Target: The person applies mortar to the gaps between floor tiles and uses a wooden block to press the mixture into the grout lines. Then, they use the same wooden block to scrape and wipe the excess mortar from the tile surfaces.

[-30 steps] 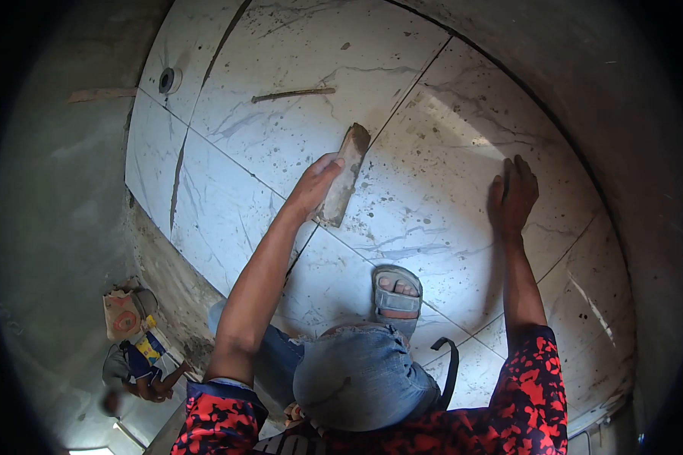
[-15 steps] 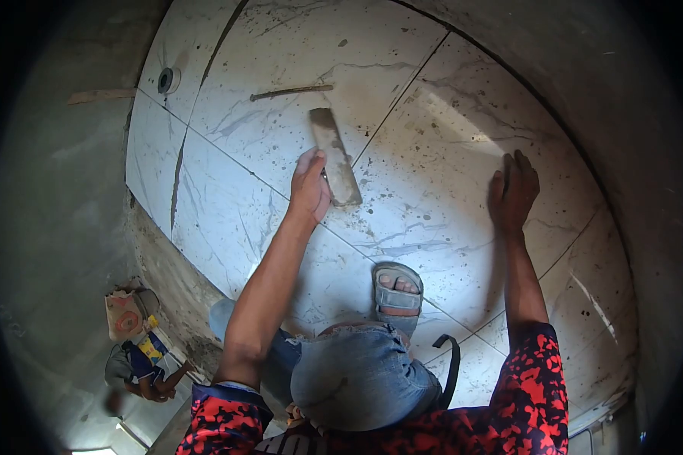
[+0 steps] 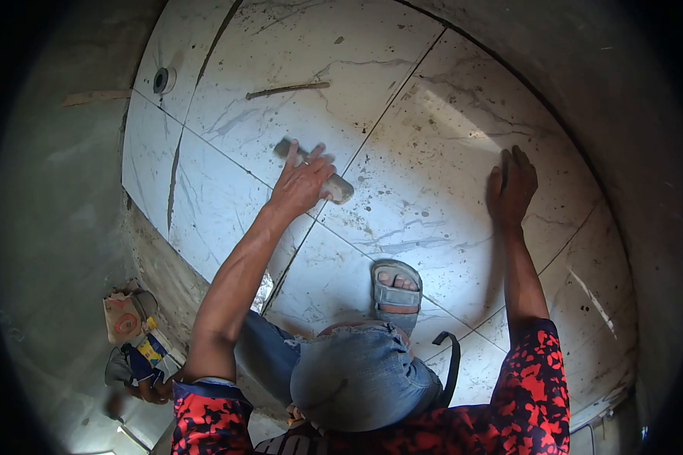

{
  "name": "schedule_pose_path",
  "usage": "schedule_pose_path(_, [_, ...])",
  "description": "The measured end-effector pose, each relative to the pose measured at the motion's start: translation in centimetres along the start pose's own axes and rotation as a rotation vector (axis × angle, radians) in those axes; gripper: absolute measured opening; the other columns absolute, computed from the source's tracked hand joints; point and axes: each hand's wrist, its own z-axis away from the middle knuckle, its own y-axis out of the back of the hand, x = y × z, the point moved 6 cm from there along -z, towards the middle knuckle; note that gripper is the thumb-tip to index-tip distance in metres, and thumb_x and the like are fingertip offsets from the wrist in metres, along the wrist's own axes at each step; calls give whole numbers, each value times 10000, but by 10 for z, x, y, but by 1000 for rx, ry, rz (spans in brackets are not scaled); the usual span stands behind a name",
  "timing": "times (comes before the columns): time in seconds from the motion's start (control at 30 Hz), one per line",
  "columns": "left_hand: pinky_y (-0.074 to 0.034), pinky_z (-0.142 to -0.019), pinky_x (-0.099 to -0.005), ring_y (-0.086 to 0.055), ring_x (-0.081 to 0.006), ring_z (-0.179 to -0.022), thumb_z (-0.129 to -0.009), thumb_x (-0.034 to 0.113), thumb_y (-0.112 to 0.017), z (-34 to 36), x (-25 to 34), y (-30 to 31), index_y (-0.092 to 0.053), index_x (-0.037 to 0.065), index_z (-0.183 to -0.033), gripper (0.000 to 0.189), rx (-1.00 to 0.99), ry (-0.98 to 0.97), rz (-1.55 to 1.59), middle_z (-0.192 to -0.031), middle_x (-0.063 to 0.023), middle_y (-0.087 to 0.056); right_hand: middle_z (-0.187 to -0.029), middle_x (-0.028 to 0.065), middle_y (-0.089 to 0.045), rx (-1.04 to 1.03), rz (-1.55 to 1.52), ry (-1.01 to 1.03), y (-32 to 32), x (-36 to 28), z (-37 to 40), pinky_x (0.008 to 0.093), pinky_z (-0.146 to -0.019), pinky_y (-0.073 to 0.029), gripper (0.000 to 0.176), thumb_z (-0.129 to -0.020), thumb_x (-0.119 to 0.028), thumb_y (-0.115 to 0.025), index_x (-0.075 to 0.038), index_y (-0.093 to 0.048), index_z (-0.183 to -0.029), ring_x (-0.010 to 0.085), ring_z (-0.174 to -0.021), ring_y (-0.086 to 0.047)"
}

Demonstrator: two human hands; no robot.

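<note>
Two hands are on the marble tiles. My left hand has its fingers curled over a mortar-caked block and presses it flat near the tile joint, its ends pointing to 10 and 4 o'clock. At 3 o'clock from it, my right hand lies open and empty, probably propping my weight.

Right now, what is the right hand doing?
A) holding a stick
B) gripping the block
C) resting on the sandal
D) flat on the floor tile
D: the right hand lies open on the tile, apart from the block under the left hand.
</note>
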Motion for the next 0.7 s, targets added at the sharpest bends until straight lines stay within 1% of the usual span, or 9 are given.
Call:
schedule_pose_path(0.07, [-271, -1070, -482, -524, -302, -1133, -780, 156, -688, -1, -11, -5, -549, 90, -1140, 391, -181, 166, 77, -1179, -105, -575, -1297, 144, -482, -1, 1, -7, 0, 1, -1, 468, -1035, -287, 382, -831, -163, -559, -42, -532, -1193, 284, -1225, -419])
schedule_pose_path(0.1, [-271, -1070, -482, -524, -302, -1133, -780, 156, -688, 2, -11, -7, -549, 90, -1140, 391, -183, 163, 74, -1179, -105, -575, -1298, 143, -482, -5, -9, -7, 0, 1, -1, 467, -1036, -286, 383, -832, -166, -558, -42, -534, -1194, 284, -1225, -419])
schedule_pose_path(0.17, [-401, -942, -402, -582, -325, -964, -819, 183, -653, 14, -23, -6, -540, 33, -1075, 318, 75, 416, 491, -1013, -145, -590, -1299, 142, -481, -11, -14, -15, 0, 3, 0, 466, -1037, -286, 383, -833, -169, -558, -43, -535, -1194, 283, -1226, -418])
schedule_pose_path(0.3, [-440, -850, -381, -567, -345, -985, -867, 195, -595, 21, -13, -30, -524, 15, -1099, 302, 126, 470, 667, -1027, -174, -580, -1299, 138, -482, -21, 9, -20, -1, 2, 0, 461, -1037, -288, 388, -837, -178, -552, -43, -532, -1201, 280, -1227, -418])
schedule_pose_path(0.37, [-429, -880, -386, -558, -356, -993, -891, 177, -552, 20, -7, -36, -517, 27, -1134, 287, 351, 492, 705, -1033, -192, -572, -1297, 137, -482, -16, 17, -10, 0, 2, 0, 459, -1036, -289, 388, -839, -179, -550, -44, -532, -1202, 279, -1228, -417])
schedule_pose_path(0.4, [-430, -883, -388, -548, -360, -1018, -909, 175, -518, 19, -2, -34, -498, 45, -1209, 328, 429, 436, 659, -1075, -206, -554, -1296, 136, -483, -14, 15, -12, 0, 2, -1, 459, -1035, -290, 386, -840, -179, -550, -45, -532, -1201, 277, -1227, -418])
schedule_pose_path(0.53, [-432, -884, -386, -542, -350, -1036, -924, 219, -503, 27, 5, -40, -469, 62, -1288, 397, 413, 436, 645, -1115, -200, -538, -1294, 137, -484, -10, 14, -4, 0, 0, -1, 459, -1033, -291, 386, -839, -177, -550, -48, -531, -1202, 276, -1224, -419])
schedule_pose_path(0.6, [-437, -870, -383, -547, -342, -1010, -928, 270, -504, 35, -2, -45, -441, 79, -1339, 458, 401, 505, 580, -1101, -195, -532, -1292, 139, -484, -5, 12, 0, 0, 1, -1, 460, -1032, -290, 385, -839, -176, -550, -48, -530, -1202, 277, -1223, -420])
schedule_pose_path(0.7, [-441, -847, -386, -552, -336, -971, -923, 305, -516, 37, -9, -49, -459, 84, -1333, 469, 330, 570, 560, -1052, -188, -539, -1289, 143, -484, -11, 16, -3, -1, 0, -1, 464, -1032, -289, 380, -841, -175, -549, -47, -530, -1198, 280, -1220, -421])
